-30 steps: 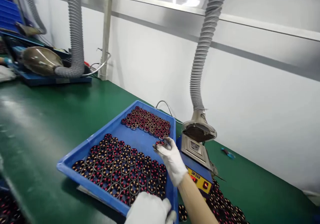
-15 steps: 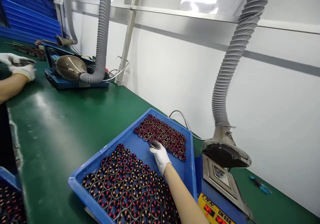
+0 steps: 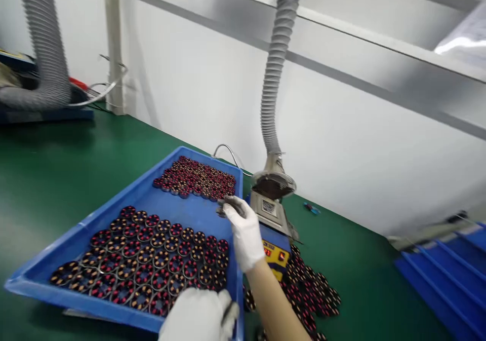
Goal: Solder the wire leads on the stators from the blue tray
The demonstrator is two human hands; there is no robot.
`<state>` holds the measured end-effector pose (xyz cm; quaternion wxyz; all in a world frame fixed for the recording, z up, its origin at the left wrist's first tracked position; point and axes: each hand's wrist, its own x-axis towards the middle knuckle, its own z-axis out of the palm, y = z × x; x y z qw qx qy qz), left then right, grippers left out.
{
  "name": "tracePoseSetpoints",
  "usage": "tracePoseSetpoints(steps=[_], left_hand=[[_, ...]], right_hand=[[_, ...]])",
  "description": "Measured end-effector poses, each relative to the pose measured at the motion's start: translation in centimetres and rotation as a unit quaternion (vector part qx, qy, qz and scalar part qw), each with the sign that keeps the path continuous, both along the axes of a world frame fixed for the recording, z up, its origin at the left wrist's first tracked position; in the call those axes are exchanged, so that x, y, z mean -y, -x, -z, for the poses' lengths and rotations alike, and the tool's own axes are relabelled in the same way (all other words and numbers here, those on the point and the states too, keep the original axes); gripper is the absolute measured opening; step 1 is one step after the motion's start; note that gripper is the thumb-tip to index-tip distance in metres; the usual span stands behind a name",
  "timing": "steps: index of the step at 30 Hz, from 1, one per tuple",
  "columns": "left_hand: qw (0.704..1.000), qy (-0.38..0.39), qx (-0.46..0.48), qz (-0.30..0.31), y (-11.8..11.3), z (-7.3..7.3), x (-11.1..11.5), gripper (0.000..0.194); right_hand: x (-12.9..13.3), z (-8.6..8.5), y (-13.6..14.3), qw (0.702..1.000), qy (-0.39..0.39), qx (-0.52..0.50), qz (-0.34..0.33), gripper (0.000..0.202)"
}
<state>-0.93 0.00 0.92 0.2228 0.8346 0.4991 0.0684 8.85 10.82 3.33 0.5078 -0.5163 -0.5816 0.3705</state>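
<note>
Left of the blue tray [image 3: 161,203] hung a grey hose [image 3: 47,42]. Ring-shaped parts [image 3: 146,255] lay inside the tray in two groups. At the tray's near edge was the left hand [image 3: 195,314], fingers curled, its hold undeterminable. Over the tray's right side, the right hand [image 3: 245,232] kept its fingers narrow; whether they gripped a part could not be told. Right of the tray stood a yellow-fronted machine [image 3: 279,235].

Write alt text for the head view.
White-gloved right hand over the right side of a blue rectangular plastic tray holding two groups of dark round parts with red or tan segments; white-gloved left hand at its near edge.
</note>
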Motion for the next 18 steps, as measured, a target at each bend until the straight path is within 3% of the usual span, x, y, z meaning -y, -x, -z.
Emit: tracePoseSetpoints(steps=[3, 7, 10, 13, 16, 18], left_hand=[[1.0, -0.018, -0.002, -0.006, -0.1, -0.4, 0.3, 0.031], [0.999, -0.035, -0.006, -0.012, -0.1, -0.5, 0.7, 0.032], [0.999, -0.037, -0.017, -0.024, -0.2, -0.7, 0.9, 0.032], [0.998, -0.038, -0.023, -0.042, -0.3, -0.8, 1.0, 0.033], [0.998, -0.031, -0.016, -0.056, -0.4, -1.0, 1.0, 0.033], [0.999, -0.013, 0.002, -0.051, -0.5, -1.5, 0.7, 0.033]], right_hand=[[6.9, -1.1, -5.4, 0.994, 0.004, 0.103, 0.031, 0.019], [12.7, 1.3, -8.9, 0.959, 0.067, 0.275, 0.012, 0.014], [13.8, 4.1, -8.5, 0.93, 0.11, 0.349, 0.017, 0.022], [13.6, 5.6, -7.8, 0.923, 0.13, 0.362, 0.026, 0.021], [12.8, 5.3, -8.4, 0.94, 0.134, 0.313, 0.031, 0.011], [12.3, 3.9, -9.5, 0.961, 0.123, 0.244, 0.049, 0.008]])
